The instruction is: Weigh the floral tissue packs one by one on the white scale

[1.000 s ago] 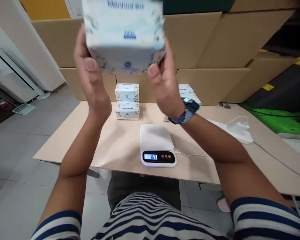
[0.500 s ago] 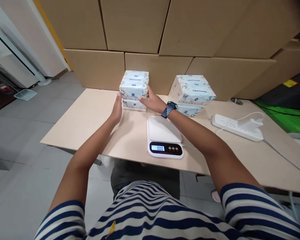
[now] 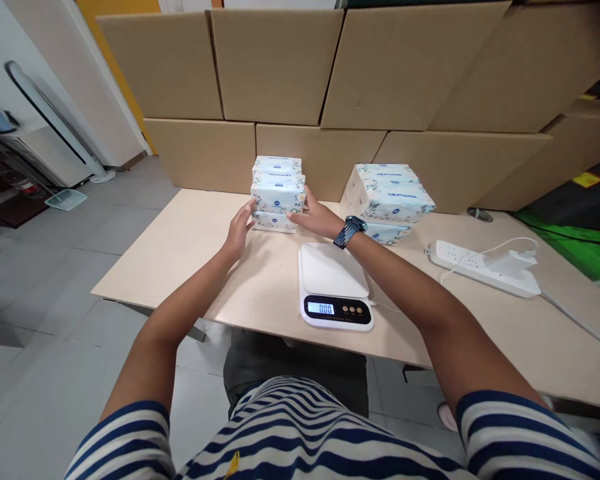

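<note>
Head view: a left-hand stack of tissue packs (image 3: 275, 222) stands on the pale wood tabletop (image 3: 150, 257), at eleven o'clock from the white kitchen scale (image 3: 334, 272); its upper front pack (image 3: 279, 197) sits on the lower front one, jutting a little past it at three o'clock, with a rear pack (image 3: 279, 163) just behind at twelve. The left hand (image 3: 239, 230) is at eight o'clock to that upper front pack, fingertips at its side edge; whether this grip presses or merely rests, I cannot tell; the right hand (image 3: 319, 217) is at four o'clock to the same pack, its grip grasping the near corner, thumb across the front and fingers along the side; a blue-banded watch (image 3: 349, 231) circles the right wrist.

The scale's lit display (image 3: 321, 308) reads 0.00; a thin white cable leaves the scale at three o'clock and passes behind the right forearm (image 3: 405, 287); beyond that arm, also towards three o'clock, lies a white power strip (image 3: 460, 261) with a white plug (image 3: 513, 263) in it. At one o'clock from the scale stands a second stack of tissue packs (image 3: 397, 200), partly hidden by the right wrist; large brown cartons (image 3: 280, 70) rise in two rows at twelve, behind both stacks; the person's striped shirt (image 3: 305, 440) fills six o'clock.
</note>
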Tool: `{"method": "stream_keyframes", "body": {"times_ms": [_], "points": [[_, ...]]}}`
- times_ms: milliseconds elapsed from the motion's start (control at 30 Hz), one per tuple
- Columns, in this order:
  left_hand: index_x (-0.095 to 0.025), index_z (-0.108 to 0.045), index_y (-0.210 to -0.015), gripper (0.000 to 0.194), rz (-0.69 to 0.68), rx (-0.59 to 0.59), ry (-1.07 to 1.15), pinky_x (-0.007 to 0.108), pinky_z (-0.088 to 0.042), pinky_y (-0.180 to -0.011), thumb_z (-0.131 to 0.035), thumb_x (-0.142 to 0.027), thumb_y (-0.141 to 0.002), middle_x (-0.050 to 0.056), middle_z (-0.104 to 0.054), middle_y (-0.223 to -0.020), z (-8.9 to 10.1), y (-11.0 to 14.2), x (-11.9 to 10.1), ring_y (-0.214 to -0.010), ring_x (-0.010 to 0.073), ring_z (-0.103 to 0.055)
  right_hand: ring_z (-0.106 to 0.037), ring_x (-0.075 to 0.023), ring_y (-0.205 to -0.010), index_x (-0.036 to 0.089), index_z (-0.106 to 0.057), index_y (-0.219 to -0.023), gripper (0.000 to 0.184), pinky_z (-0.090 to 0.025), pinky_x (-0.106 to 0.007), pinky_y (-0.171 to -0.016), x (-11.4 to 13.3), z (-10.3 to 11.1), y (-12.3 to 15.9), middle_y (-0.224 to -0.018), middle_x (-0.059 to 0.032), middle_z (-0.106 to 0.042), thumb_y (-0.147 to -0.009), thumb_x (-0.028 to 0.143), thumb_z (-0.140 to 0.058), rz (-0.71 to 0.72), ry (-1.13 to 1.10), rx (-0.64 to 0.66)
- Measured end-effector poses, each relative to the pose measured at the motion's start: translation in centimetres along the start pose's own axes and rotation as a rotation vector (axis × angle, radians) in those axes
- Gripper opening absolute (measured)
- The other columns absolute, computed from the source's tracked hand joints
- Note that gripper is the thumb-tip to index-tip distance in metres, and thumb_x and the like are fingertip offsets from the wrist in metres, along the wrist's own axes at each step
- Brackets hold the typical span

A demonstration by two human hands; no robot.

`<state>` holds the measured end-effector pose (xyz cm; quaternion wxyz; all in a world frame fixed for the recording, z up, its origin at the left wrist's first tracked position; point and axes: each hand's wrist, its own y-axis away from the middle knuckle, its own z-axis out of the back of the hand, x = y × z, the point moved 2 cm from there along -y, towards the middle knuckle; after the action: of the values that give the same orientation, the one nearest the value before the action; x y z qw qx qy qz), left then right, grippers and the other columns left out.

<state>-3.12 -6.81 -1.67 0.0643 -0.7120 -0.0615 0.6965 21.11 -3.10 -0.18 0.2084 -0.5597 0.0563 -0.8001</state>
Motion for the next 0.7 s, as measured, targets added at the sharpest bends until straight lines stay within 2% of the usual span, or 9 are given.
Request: {"method": "stream_keyframes", "body": {"times_ms": [100,267,367,433,500,567,633,700], "points": [[-0.028,-0.063,-0.146,0.059,-0.014,-0.023,-0.024,0.052,-0.049,-0.126,-0.051,-0.063,-0.101,0.009,-0.056,-0.171,0.3,-0.1,0.0,-0.164,0.032,-0.046,-0.054,-0.0376,-0.158,0.028,-0.013,-0.179,0.132,-0.037,-0.064,-0.136,0.6,0.0,0.5,-0.169,-0.0102,-0.057,-0.076,0.057,-0.089,-0.103,0.033,0.097],[-0.025,-0.061,-0.145,0.069,-0.045,-0.034,-0.075,0.054,-0.053,-0.121,-0.058,-0.072,-0.094,0.015,-0.057,-0.169,1.3,-0.4,-0.2,-0.159,0.0355,-0.052,-0.047,-0.0364,-0.164,0.03,-0.007,-0.18,0.133,-0.032,-0.062,-0.139,2.0,-0.3,0.6,-0.178,-0.0081,-0.045,-0.078,0.06,-0.087,-0.066,0.073,0.167],[-0.023,-0.06,-0.145,0.078,-0.059,-0.078,-0.113,0.058,-0.053,-0.12,-0.064,-0.077,-0.089,0.019,-0.052,-0.171,1.7,0.0,-0.5,-0.157,0.0392,-0.053,-0.026,-0.04,-0.173,0.02,-0.007,-0.18,0.138,-0.026,-0.064,-0.14,2.5,0.9,1.1,-0.186,-0.0163,-0.022,-0.075,0.062,-0.088,-0.095,0.141,0.195],[-0.023,-0.057,-0.146,0.082,-0.096,-0.145,-0.151,0.061,-0.047,-0.125,-0.066,-0.079,-0.087,0.021,-0.046,-0.174,1.6,0.8,-1.0,-0.159,0.0405,-0.049,-0.009,-0.0397,-0.176,0.018,-0.011,-0.179,0.132,-0.019,-0.066,-0.141,2.7,2.8,2.5,-0.189,-0.0171,-0.005,-0.079,0.061,-0.085,-0.075,0.186,0.153],[-0.023,-0.057,-0.147,0.081,-0.168,-0.192,-0.19,0.059,-0.042,-0.129,-0.068,-0.078,-0.089,0.02,-0.047,-0.172,1.1,2.0,-1.7,-0.158,0.0384,-0.048,-0.003,-0.0352,-0.177,0.023,-0.019,-0.177,0.111,-0.014,-0.066,-0.142,2.5,5.5,5.0,-0.189,-0.0128,-0.005,-0.089,0.061,-0.074,0.049,0.295,0.028],[-0.024,-0.064,-0.141,0.074,-0.248,-0.175,-0.215,0.053,-0.045,-0.127,-0.069,-0.077,-0.09,0.018,-0.059,-0.162,-0.2,3.3,-2.7,-0.148,0.0341,-0.058,-0.011,-0.0327,-0.177,0.028,-0.032,-0.173,0.087,-0.014,-0.065,-0.143,1.8,9.1,8.5,-0.188,-0.0108,-0.021,-0.098,0.061,-0.062,0.23,0.439,-0.18],[-0.023,-0.068,-0.135,0.069,-0.3,-0.061,-0.199,0.049,-0.052,-0.119,-0.068,-0.076,-0.091,0.016,-0.071,-0.147,-2.4,4.2,-3.8,-0.131,0.0302,-0.07,-0.023,-0.0361,-0.174,0.027,-0.039,-0.169,0.083,-0.017,-0.067,-0.142,0.5,13.5,12.0,-0.182,-0.0147,-0.036,-0.099,0.064,-0.062,0.302,0.516,-0.419],[-0.023,-0.067,-0.137,0.068,-0.293,0.108,-0.141,0.048,-0.057,-0.112,-0.066,-0.075,-0.093,0.016,-0.075,-0.142,-5.4,4.4,-4.8,-0.122,0.0289,-0.075,-0.032,-0.0393,-0.17,0.026,-0.043,-0.167,0.088,-0.021,-0.066,-0.141,-1.3,18.3,14.6,-0.177,-0.0178,-0.043,-0.094,0.067,-0.071,0.23,0.438,-0.68]]}}
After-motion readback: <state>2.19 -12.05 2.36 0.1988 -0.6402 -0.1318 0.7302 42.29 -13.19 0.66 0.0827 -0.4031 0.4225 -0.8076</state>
